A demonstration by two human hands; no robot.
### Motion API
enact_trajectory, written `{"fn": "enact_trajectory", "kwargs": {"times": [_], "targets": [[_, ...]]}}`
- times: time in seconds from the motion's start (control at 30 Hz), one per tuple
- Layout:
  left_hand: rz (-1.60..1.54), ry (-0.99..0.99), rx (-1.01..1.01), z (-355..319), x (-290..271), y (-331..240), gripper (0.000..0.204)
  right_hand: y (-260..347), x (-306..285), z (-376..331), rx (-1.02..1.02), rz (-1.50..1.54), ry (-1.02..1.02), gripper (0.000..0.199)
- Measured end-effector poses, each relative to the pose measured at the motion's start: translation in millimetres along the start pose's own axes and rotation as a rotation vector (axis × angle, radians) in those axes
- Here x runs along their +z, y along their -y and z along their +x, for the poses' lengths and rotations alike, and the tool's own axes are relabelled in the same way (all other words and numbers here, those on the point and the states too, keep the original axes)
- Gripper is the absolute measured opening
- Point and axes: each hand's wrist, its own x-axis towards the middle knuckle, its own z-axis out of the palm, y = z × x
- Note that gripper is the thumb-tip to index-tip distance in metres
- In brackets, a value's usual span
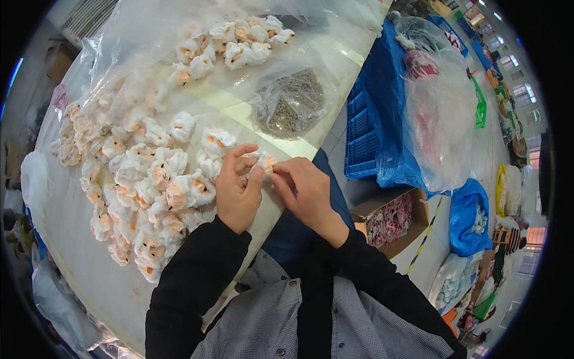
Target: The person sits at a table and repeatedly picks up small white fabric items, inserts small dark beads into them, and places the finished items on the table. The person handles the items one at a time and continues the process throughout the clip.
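Over the table's near edge, my left hand [238, 190] and my right hand [308, 190] come together at a small white-and-peach plush piece [268, 162]. The thumb and fingers of each hand close on it from either side, and part of it is hidden behind them. Just past my left hand lies another fluffy piece [216, 141] with an orange spot. A wide heap of similar plush pieces [152, 188], white and peach with dark specks, spreads to the left of my hands.
More plush pieces [248, 42] lie at the table's far side by clear plastic sheeting [143, 36]. A clear bag of grey-brown granules [291, 103] sits beyond my hands. On the right stand a blue crate [363, 134], a carton of pink pieces [391, 221] and a blue bag [463, 224].
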Motion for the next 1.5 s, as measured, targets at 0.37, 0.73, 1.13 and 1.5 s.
{"fn": "enact_trajectory", "kwargs": {"times": [0.37,0.73,1.13,1.5], "targets": [[0.561,0.141,0.369,3,1,-9,0.036,-3,-17,8,0.291,0.311,0.178,0.010],[0.682,0.102,0.423,6,7,-8,0.016,-12,-20,8,0.180,0.266,0.179,0.009],[0.686,0.068,0.399,4,17,-14,0.011,-13,-28,15,0.246,0.372,0.240,0.008],[0.651,0.013,0.540,-12,7,-20,0.017,-28,-23,27,-0.241,0.070,0.189,0.021]]}}
